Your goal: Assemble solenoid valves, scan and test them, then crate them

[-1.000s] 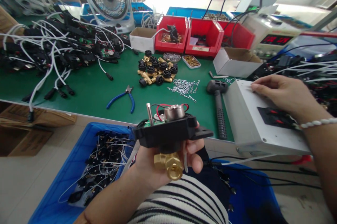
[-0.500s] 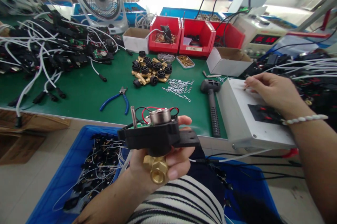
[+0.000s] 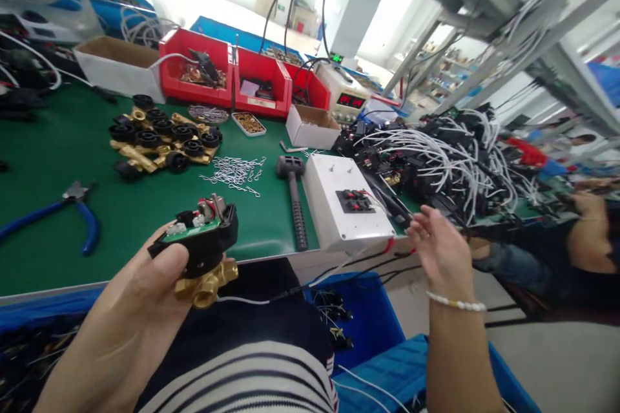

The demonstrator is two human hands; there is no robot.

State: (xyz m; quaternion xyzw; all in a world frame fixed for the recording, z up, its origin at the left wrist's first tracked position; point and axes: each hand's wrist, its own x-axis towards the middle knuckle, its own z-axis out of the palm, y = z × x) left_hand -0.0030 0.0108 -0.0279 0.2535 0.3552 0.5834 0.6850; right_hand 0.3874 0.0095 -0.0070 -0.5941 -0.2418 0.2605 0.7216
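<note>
My left hand (image 3: 150,284) is closed around a motorized brass valve (image 3: 203,258). Its black housing has no cover over the top, so a green circuit board and red wires show, and the brass body hangs underneath. A white cable runs out below it. My right hand (image 3: 443,251) is in the air just past the front right corner of a white switch box (image 3: 334,200). Its fingers are stretched out and slightly apart, with nothing visible in them. Two toggle switches and a black panel with red parts sit on the box top.
On the green table (image 3: 261,225) lie a rubber mallet (image 3: 295,206), blue-handled cutters (image 3: 77,206), cotter pins (image 3: 232,170) and brass fittings with black caps (image 3: 165,138). Red bins (image 3: 196,90) stand behind. Wired black units (image 3: 436,154) are heaped right. Another person's arm (image 3: 591,232) shows far right.
The view has swung to the right. My right hand has left the top of the white box and is now beyond its right side. The valve has turned and tilted in my left hand.
</note>
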